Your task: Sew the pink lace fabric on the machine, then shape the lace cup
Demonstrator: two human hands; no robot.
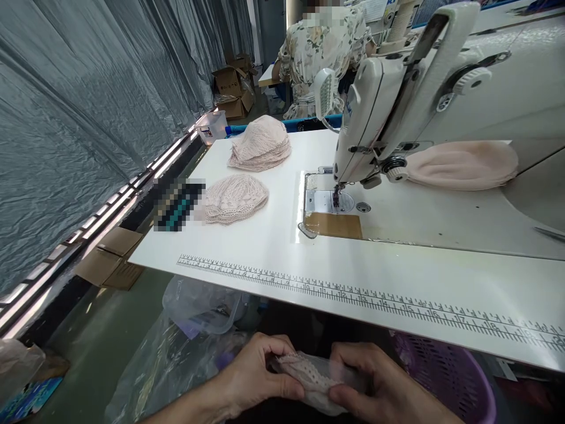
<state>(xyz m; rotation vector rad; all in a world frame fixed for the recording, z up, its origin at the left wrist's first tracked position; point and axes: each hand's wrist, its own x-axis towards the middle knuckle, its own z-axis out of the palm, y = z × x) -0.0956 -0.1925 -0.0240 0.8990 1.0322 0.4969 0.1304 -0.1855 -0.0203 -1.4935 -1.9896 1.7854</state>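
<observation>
Lace fabric (303,371) is held apart from the table edge (282,297)

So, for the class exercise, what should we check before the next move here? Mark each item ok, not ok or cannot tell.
1. Left hand grips lace fabric: ok.
2. Right hand grips the same fabric: ok.
3. Both hands clear of the presser foot: ok.
4. Lace fabric at the presser foot: not ok; held off the tabletop.
5. Near lace pile and far lace pile clear of the presser foot: ok.
6. Sewing machine threaded at its needle: cannot tell, too small.
</observation>
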